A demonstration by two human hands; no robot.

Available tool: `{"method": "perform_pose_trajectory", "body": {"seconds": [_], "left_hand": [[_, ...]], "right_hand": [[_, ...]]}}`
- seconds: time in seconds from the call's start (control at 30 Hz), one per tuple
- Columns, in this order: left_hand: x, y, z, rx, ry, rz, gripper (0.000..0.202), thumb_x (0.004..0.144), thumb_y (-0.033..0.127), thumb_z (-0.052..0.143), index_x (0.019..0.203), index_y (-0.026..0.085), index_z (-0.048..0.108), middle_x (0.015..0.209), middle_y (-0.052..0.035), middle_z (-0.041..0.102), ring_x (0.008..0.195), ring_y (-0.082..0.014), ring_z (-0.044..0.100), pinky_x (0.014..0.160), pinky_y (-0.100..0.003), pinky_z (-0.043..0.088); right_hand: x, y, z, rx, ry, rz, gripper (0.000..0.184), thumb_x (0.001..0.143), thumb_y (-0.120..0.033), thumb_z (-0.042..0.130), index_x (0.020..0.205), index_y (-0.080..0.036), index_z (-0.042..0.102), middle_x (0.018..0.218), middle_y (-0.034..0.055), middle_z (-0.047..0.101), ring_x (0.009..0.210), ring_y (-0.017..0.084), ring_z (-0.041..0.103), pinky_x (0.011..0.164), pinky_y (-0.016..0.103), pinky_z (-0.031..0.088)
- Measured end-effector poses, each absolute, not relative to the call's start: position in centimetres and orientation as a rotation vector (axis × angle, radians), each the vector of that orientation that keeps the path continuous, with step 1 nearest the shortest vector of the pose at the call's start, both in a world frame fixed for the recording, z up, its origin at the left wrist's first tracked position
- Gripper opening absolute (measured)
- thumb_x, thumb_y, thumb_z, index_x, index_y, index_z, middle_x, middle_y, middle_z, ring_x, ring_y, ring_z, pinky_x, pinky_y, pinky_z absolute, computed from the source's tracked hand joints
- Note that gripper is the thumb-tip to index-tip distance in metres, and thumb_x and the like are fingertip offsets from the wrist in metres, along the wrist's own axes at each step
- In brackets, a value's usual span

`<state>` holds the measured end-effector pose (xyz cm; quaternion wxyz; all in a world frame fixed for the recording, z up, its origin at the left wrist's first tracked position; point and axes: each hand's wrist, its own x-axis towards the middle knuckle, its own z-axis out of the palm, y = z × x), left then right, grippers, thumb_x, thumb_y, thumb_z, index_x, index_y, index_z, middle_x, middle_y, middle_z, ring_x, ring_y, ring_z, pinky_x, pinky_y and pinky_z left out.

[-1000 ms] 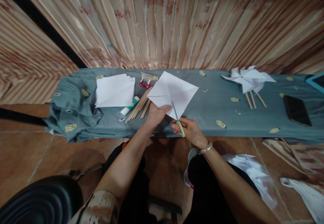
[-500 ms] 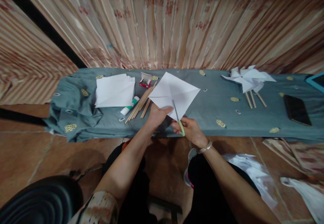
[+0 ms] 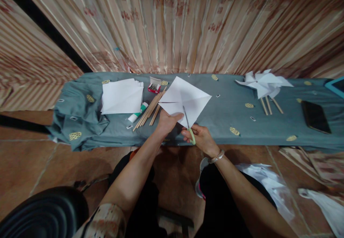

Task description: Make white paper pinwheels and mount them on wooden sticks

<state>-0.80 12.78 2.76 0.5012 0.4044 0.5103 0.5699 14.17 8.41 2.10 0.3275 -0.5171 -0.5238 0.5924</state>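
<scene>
My left hand [image 3: 168,120] grips a white paper square [image 3: 185,91] by its near left edge, thumb on top and fingers hidden beneath. A cut slit runs inward from the square's left corner, and crease lines cross the sheet. In my right hand [image 3: 202,136] is a pair of scissors [image 3: 192,136] with light green handles. One blade lies over the paper at its near corner, pointing toward the middle; the other blade is hidden under the sheet. The paper is held just above the cloth-covered bench, close to its front edge.
Left of the paper lie wooden sticks [image 3: 150,110], a glue stick [image 3: 137,112], a red box of small metal pieces [image 3: 154,85] and stacked white paper [image 3: 122,96]. Paper pinwheels [image 3: 264,83] and a phone [image 3: 315,117] rest at right. A black stool [image 3: 43,213] stands lower left.
The slit at the paper's left corner gapes slightly wider, and the sheet has shifted a touch. Both hands and the scissors stay in almost the same place.
</scene>
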Motion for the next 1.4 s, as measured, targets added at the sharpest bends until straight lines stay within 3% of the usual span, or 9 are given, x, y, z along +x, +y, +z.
{"method": "perform_pose_trajectory", "body": {"seconds": [0.3, 0.8, 0.97, 1.4], "left_hand": [[-0.79, 12.66, 2.73, 0.986, 1.225, 1.350, 0.029, 0.052, 0.023, 0.075, 0.078, 0.013, 0.067, 0.080, -0.0051, 0.070, 0.073, -0.0184, 0.064, 0.072, -0.031, 0.051], [-0.67, 12.55, 2.50, 1.003, 1.225, 1.352, 0.022, 0.054, 0.023, 0.073, 0.073, 0.014, 0.066, 0.072, -0.0023, 0.067, 0.068, -0.0164, 0.061, 0.066, -0.028, 0.050], [-0.66, 12.49, 3.02, 1.000, 1.269, 1.333, 0.019, 0.053, 0.024, 0.073, 0.068, 0.015, 0.064, 0.065, -0.0008, 0.064, 0.066, -0.0169, 0.060, 0.064, -0.028, 0.050], [-0.79, 12.68, 2.47, 1.013, 1.241, 1.366, 0.023, 0.054, 0.026, 0.074, 0.072, 0.014, 0.067, 0.076, -0.0039, 0.069, 0.076, -0.0194, 0.064, 0.074, -0.031, 0.051]], "right_hand": [[14.34, 8.49, 2.09, -1.367, -1.475, 1.469, 0.043, 0.069, -0.058, 0.072, 0.080, -0.016, 0.070, 0.062, 0.0022, 0.067, 0.051, 0.011, 0.058, 0.051, 0.022, 0.047], [14.00, 8.58, 2.35, -1.371, -1.448, 1.461, 0.043, 0.065, -0.060, 0.073, 0.069, -0.017, 0.067, 0.059, 0.0020, 0.066, 0.048, 0.011, 0.056, 0.049, 0.022, 0.046], [13.94, 8.49, 2.36, -1.360, -1.448, 1.476, 0.045, 0.066, -0.061, 0.072, 0.074, -0.016, 0.069, 0.061, 0.0027, 0.067, 0.049, 0.012, 0.057, 0.050, 0.023, 0.047], [13.61, 8.54, 2.64, -1.367, -1.373, 1.515, 0.046, 0.061, -0.061, 0.075, 0.075, -0.017, 0.070, 0.055, 0.0008, 0.064, 0.046, 0.011, 0.055, 0.049, 0.024, 0.048]]}}
